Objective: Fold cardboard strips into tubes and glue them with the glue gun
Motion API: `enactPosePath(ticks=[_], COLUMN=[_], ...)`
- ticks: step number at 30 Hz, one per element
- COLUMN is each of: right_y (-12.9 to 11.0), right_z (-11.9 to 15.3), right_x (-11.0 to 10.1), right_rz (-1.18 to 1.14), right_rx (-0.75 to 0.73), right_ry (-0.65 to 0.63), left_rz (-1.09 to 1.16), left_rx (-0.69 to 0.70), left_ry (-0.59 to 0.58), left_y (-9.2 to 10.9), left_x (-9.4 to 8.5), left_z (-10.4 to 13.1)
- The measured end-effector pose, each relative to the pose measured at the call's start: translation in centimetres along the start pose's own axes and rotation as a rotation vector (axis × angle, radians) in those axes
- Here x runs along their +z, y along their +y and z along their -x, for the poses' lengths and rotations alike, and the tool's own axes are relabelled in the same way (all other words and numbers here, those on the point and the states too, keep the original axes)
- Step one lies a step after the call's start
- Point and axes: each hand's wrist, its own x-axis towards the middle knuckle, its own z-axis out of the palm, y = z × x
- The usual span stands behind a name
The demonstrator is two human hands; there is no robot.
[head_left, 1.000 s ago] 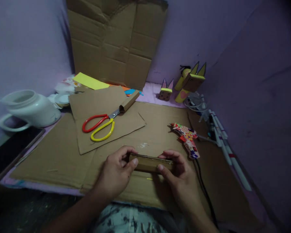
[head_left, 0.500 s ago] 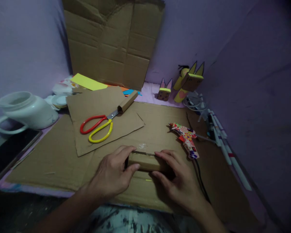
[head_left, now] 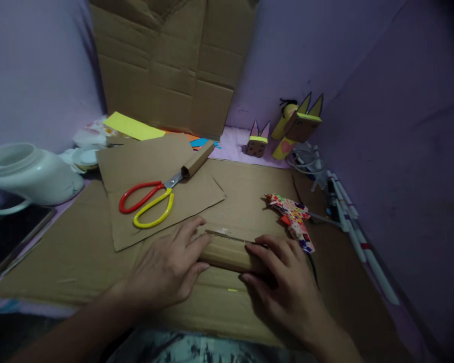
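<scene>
A: Where to find the folded cardboard piece?

B: At lower centre, crosswise between left hand and right hand, over the near part of the cardboard base. Note the dark seam along the far edge. Cannot tell whether resting on the base or slightly raised.

A: How gripped on the left?

B: Closed about the left end, with index finger on top and thumb at the near side. Note also another finger, stretched out apart from these.

A: And on the right?

B: Clamped on the right end, with fingertips along the seam and thumb against the near side.

A: What to observe nearby?

B: Just beyond, a pale smear; on the near side, a yellow sliver. Farther left, on a flat cardboard sheet, red-and-yellow-handled scissors, pointing toward a small cardboard tube. Beyond the right hand, a patterned glue gun, lying on its side.

A: And along the margins?

B: At far left, a white jug; at the back, two eared figures.
</scene>
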Motion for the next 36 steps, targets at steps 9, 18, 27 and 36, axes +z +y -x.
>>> enactPosePath(ticks=[9, 18, 27, 36], right_y=[0.6, 1.6, 2.1, 1.9], right_z=[-0.3, -1.4, -2.2, -1.6], right_x=[0.2, 0.0, 0.4, 1.0], right_rz=[0.101, 0.028, -0.036, 0.058], right_rx=[-0.014, -0.078, -0.030, -0.013], right_ry=[0.006, 0.109, 0.096, 0.020], left_rz=[-0.135, -0.024, 0.157, 0.016], left_rx=[0.216, 0.172, 0.034, 0.011], left_ry=[0.026, 0.096, -0.008, -0.095], left_y=[-0.8, -1.5, -2.0, -1.5], left_x=[0.1, 0.2, 0.8, 1.2], left_z=[-0.8, -2.2, -3.4, -3.2])
